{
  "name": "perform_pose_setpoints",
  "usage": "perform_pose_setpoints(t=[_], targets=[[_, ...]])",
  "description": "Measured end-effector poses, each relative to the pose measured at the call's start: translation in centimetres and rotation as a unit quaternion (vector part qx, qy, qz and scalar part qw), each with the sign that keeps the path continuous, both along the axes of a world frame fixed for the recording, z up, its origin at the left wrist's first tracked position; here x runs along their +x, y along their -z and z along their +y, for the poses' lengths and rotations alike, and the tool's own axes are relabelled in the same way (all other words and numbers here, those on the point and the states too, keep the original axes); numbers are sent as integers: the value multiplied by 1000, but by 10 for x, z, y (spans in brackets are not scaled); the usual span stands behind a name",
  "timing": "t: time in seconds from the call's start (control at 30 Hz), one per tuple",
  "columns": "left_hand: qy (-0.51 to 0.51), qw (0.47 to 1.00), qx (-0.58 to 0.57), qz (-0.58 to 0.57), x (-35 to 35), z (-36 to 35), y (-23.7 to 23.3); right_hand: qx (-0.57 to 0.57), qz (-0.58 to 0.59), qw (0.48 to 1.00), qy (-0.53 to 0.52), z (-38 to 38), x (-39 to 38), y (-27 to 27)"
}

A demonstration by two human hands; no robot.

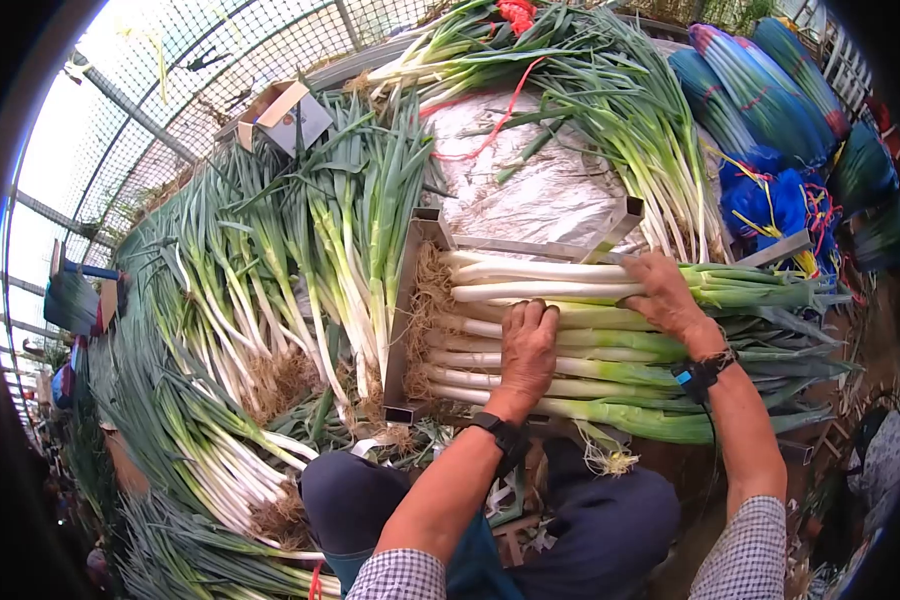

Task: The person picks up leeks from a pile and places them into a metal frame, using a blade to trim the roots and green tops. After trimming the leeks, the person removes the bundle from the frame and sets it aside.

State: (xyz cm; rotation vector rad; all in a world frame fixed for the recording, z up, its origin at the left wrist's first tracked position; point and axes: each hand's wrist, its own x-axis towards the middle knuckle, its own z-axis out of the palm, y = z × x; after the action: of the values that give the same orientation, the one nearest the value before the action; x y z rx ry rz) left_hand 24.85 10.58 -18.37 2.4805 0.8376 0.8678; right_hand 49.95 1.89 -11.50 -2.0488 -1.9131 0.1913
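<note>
Several long green onions (610,385) lie side by side in a metal frame (402,345), their roots toward its left end wall and their leaves to the right. My left hand (528,350) rests on the stalks in the middle of the row, with its fingers curled down around a stalk. Closer to the leaves, my right hand (662,297) has its fingers closed over a thick white-stemmed green onion (530,292) at the far side of the row. The undersides of both hands are hidden. Each wrist wears a dark band.
Piles of green onions (220,300) spread on the left and more (650,130) lie at the back. A white sheet (510,190) covers the surface beyond the frame. Wrapped bundles (770,90) and blue ties (765,205) sit at the right. A cardboard box (290,120) stands back left.
</note>
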Motion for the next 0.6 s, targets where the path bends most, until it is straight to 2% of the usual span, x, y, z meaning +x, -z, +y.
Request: perform_pose_setpoints(t=[0.17,0.3,0.43,0.6], targets=[[-1,1000,-9,-21,2,-3,0,49,8,999,5,8,8,-2],[2,1000,-13,-23,0,-1,0,77,-10,997,-19,16,-13,26],[14,999,-27,-20,-4,-2,1,41,47,998,-14,8,-19,13],[19,999,-13,-39,-5,0,2,-8,72,997,-22,13,-15,27]])
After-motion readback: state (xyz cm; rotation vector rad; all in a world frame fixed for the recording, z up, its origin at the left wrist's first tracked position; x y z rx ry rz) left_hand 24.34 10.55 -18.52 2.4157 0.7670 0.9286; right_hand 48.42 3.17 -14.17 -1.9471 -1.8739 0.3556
